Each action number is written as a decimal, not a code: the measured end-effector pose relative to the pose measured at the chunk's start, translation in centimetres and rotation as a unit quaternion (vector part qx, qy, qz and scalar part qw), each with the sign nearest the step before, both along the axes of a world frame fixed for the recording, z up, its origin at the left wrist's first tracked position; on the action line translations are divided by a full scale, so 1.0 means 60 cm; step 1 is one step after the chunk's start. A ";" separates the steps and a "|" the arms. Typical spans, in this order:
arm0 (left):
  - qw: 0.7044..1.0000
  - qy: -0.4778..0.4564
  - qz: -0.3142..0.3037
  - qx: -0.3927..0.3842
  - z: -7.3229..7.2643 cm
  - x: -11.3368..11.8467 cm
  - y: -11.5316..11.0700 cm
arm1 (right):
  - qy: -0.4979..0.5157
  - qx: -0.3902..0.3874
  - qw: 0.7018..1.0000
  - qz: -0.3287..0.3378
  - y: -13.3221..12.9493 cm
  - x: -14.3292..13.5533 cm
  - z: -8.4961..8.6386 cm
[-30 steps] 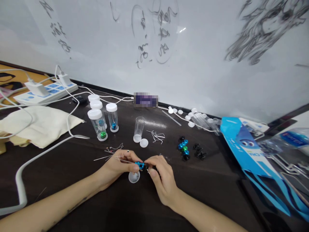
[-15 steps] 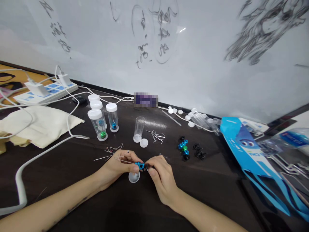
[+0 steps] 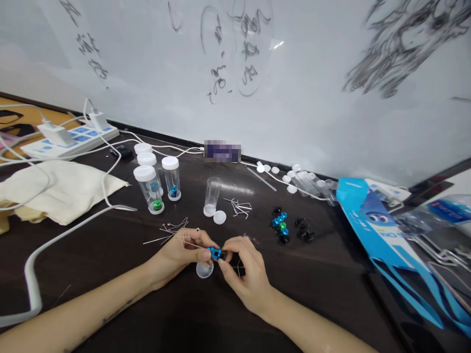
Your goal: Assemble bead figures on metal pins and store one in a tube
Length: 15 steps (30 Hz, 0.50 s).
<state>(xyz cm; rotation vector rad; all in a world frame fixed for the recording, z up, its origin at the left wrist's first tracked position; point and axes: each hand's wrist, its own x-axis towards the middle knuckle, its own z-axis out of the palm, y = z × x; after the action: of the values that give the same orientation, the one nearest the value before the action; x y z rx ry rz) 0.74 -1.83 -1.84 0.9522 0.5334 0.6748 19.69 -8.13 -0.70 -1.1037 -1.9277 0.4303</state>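
Between the thumb and fingers of my left hand [image 3: 189, 249] is a small blue part [image 3: 214, 253], with a thin metal wire running back over the fingers. My right hand [image 3: 248, 267] pinches a small black piece [image 3: 222, 255] at the right end of the blue part. Thin bent wire shows within the curl of my right fingers. Just under my left fingertips lies a small round clear cup [image 3: 204, 269]. An open clear tube [image 3: 212, 197] stands beyond my hands, with a white cap [image 3: 220, 217] beside it.
Capped tubes [image 3: 171, 179] stand at the left. Bent metal pins [image 3: 239, 208] and thin wires [image 3: 172, 229] lie beyond my hands. Blue and green parts [image 3: 281, 225], black parts [image 3: 303, 230] and a blue bag [image 3: 379, 225] are on the right. White cables [image 3: 33, 274] cross the left.
My right thumb has shifted left and up toward the blue part. The black piece now lines up against its end, and thin wire shows inside my right hand's curl.
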 end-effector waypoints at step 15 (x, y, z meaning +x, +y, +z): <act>1.000 0.016 0.004 -0.004 0.003 0.000 -0.002 | -0.025 -0.035 0.999 0.003 0.001 0.002 -0.001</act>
<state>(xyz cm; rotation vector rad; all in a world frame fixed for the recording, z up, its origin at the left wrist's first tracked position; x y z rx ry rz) 0.76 -1.94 -1.65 0.9557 0.5671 0.6646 19.82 -8.10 -0.75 -1.1641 -1.9720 0.4811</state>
